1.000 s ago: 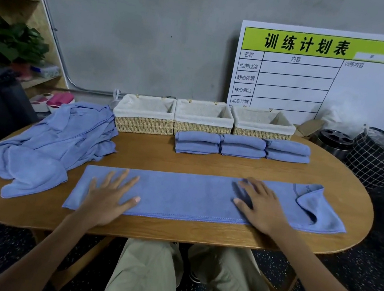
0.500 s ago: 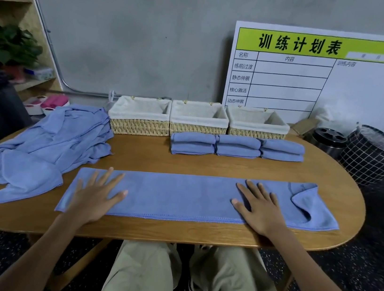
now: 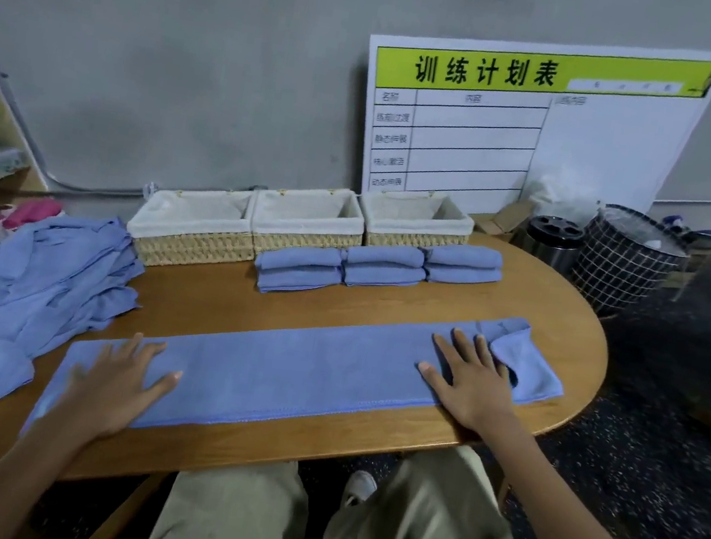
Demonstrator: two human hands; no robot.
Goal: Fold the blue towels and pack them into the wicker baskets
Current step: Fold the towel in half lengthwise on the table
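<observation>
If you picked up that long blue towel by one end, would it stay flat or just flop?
It would probably flop: the long towel lies limp on the table, and its right corner is already rumpled beside the right hand. It looks thin, so likely light. The unfolded pile slumps the same way.

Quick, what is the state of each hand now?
Left hand: open, flat on the long towel.
Right hand: open, flat on the same towel.
</observation>
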